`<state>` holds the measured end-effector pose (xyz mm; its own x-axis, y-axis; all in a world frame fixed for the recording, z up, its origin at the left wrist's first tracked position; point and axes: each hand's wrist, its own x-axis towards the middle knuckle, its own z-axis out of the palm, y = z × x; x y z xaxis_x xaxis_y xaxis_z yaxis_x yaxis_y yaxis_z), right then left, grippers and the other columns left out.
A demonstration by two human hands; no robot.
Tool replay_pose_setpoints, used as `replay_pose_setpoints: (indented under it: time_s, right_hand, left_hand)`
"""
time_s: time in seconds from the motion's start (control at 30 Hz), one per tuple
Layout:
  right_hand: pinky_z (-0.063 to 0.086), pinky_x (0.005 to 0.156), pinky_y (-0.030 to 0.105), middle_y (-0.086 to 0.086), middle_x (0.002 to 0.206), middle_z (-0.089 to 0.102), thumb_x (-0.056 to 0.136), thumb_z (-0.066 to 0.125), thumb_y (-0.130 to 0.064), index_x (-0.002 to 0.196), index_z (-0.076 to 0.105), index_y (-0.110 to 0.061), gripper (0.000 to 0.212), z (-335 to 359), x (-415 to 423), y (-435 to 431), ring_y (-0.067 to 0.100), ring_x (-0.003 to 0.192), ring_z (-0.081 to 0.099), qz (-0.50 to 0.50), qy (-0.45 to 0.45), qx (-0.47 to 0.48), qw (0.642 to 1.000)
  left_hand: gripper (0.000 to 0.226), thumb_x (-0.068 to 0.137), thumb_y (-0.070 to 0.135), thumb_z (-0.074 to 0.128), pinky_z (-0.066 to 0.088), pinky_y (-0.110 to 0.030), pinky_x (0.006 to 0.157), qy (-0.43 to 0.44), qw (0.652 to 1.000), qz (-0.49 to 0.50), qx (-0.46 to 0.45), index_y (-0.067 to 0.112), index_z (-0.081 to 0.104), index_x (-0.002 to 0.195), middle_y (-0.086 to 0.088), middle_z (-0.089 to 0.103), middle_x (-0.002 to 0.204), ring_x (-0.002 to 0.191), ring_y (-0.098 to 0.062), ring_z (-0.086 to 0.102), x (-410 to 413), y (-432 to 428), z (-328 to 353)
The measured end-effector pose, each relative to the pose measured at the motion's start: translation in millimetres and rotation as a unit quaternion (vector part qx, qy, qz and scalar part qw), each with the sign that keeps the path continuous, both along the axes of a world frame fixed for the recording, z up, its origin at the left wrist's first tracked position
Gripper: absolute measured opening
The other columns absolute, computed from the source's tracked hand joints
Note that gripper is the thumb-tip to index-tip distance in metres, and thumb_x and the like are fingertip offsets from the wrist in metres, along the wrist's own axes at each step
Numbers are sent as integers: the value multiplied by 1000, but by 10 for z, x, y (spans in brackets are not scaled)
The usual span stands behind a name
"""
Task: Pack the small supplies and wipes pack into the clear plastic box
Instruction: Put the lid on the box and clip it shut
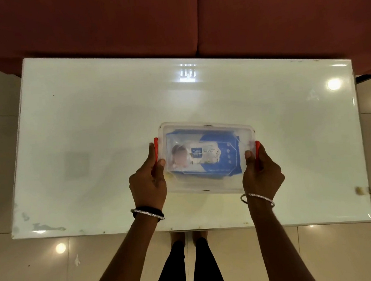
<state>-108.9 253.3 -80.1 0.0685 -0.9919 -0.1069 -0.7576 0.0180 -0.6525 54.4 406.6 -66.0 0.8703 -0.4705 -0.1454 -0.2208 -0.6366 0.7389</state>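
with lid on and wipes pack visible flat through it, looks like packing is done and only latching or lifting remains. clear plastic box sitting near the front middle of the white glass table, short ends left and right. left hand clamped on the left end, thumb on the lid edge, fingers wrapped over the red latch. right hand mirrored on the right end, thumb on lid, fingers over the other red latch. both grips narrow, closed on the box ends. can't tell whether latches are fully snapped, or whether the box is resting on the table or just lifted. small supplies presumably under the pack; a blue layer showing beneath it, too blurred to name.

handling guess: light load, soft pack, nothing fragile. thin clear walls likely to flex if squeezed mid-span, so best held at the short ends by the latches, as now. smooth plastic on glossy glass likely to slide, so press latches inward from both ends at once, not one side alone. bangles on both wrists clear of the box.
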Motion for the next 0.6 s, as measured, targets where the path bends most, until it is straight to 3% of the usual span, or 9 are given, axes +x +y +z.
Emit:
replay_pose_setpoints:
  time_s: [0.17, 0.3, 0.43, 0.6]
  right_hand:
    - [42, 81, 21, 14, 112, 75, 94, 64, -25, 129, 65, -13, 38, -54, 288, -398, 32, 102, 72, 12, 9, -32, 999]
    - [40, 84, 19, 12, 116, 74, 93, 64, -27, 130, 65, -17, 38, -78, 366, -588, 29, 107, 71, 0, 5, -13, 1000]
    - [39, 83, 16, 11, 118, 73, 94, 62, -29, 132, 63, -17, 40, -82, 368, -639, 28, 107, 70, 8, 18, -5, 1000]
    - [41, 88, 16, 11, 121, 71, 94, 64, -24, 132, 63, -13, 39, -99, 365, -619, 28, 108, 70, -5, -13, -8, 1000]
  left_hand:
    - [44, 95, 15, 56, 33, 1, 54, -16, 1000, -19, -18, 10, 50, 138, 3, 53, 60, 45, 2, 32, 247, -267, -64]
    - [45, 95, 17, 55, 33, 0, 54, -16, 1000, -6, -23, 12, 48, 139, 4, 56, 65, 48, -5, 36, 303, -436, -117]
    - [47, 96, 20, 54, 34, 1, 54, -20, 999, -15, -23, 14, 45, 141, 1, 59, 63, 45, -3, 35, 315, -446, -150]
    - [50, 97, 22, 51, 35, -6, 51, -22, 999, -27, -11, 19, 38, 146, -9, 72, 75, 51, -26, 56, 296, -441, -165]
